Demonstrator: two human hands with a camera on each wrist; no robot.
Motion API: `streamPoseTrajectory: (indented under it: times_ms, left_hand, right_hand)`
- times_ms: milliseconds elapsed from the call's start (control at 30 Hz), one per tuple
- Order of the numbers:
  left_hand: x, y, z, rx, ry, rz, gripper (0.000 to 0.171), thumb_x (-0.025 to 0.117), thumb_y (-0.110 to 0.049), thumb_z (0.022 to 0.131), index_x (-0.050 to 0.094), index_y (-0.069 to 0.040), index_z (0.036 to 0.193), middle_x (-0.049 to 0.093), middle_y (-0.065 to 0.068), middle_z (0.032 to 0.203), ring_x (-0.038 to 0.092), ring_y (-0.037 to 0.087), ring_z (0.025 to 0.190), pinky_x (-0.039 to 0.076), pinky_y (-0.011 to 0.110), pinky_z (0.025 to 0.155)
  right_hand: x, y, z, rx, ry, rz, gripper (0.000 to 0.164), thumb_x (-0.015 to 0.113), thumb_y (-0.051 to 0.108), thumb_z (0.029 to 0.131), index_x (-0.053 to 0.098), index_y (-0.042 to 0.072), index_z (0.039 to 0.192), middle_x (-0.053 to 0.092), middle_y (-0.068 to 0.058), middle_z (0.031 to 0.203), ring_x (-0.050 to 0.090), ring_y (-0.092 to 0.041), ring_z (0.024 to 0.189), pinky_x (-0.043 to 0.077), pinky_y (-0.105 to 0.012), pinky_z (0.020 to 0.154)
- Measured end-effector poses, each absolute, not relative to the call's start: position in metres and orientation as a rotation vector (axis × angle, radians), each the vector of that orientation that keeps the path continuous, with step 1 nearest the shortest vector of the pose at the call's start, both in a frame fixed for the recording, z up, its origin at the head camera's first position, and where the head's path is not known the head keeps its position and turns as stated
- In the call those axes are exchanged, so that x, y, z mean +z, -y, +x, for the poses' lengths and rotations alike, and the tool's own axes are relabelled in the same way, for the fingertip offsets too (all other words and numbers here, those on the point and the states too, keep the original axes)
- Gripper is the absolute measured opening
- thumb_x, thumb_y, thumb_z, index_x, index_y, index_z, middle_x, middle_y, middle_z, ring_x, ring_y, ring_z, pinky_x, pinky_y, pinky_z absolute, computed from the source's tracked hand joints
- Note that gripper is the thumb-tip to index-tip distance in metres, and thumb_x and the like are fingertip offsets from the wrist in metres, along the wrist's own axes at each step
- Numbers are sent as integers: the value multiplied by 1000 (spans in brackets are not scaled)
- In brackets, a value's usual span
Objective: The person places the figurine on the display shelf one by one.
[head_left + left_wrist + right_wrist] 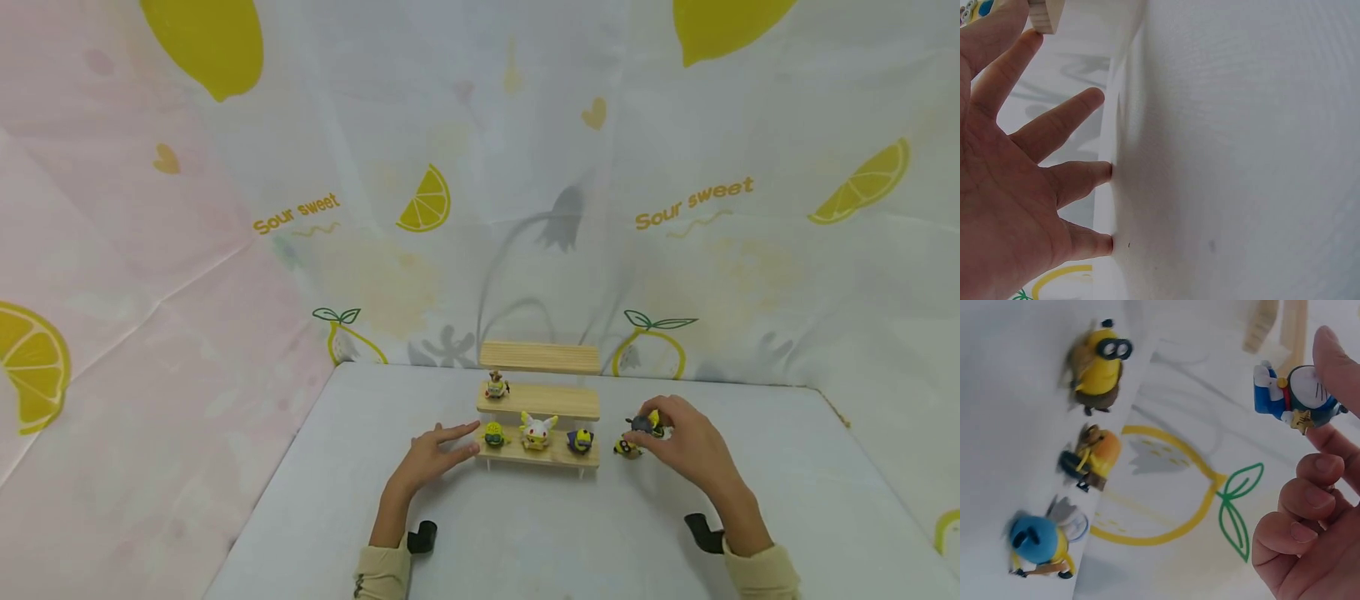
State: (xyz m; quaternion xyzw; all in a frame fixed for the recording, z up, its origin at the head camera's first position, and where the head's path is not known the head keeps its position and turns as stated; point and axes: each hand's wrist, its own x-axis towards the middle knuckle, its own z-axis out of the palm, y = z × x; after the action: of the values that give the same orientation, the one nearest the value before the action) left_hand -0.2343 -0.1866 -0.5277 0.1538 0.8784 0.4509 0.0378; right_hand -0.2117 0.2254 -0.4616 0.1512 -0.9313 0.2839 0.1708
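My right hand [693,446] pinches a small blue-and-white cat figurine [1305,387] between thumb and index finger; the other fingers curl inward. Beside that hand on the table are a goggled yellow figurine [1099,369], an orange-and-yellow one [1099,456] and a blue-capped one [1036,539]. My left hand [427,458] is spread at the left end of a tiered wooden shelf [558,402], index fingertip right at a board end [1047,17]. On the bottom board sit a green-yellow figurine [493,434], a white-eared one [536,432] and a blue-yellow one [580,441].
A small figurine [496,385] stands at the left of the shelf's middle board. White cloth covers the table [510,533]. Behind the shelf rises a lemon-printed curtain [495,275]. Black wrist mounts [422,537] sit by both sleeves.
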Motion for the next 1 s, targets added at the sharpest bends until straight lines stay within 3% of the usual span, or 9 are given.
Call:
streamPoseTrajectory:
  times_ms: [300,1000]
  left_hand:
    - [-526,187,-234,1386,-2684,433,47,68,-45,92,64,-27,135,59,6,135,20,56,138,-7,80,99]
    - [-527,187,-234,1384,-2685,430,46,69,-45,91,65,-28,134,60,3,134,23,56,137,-6,81,99]
  right_hand:
    - [-442,-206,-220,905,2574,406,34,86,30,78,63,12,95,44,-3,75,39,-15,66,30,-28,54]
    - [-423,-161,-244,1086,2572,405,37,82,38,81,65,13,102,55,3,76,43,-17,61,34,-28,50]
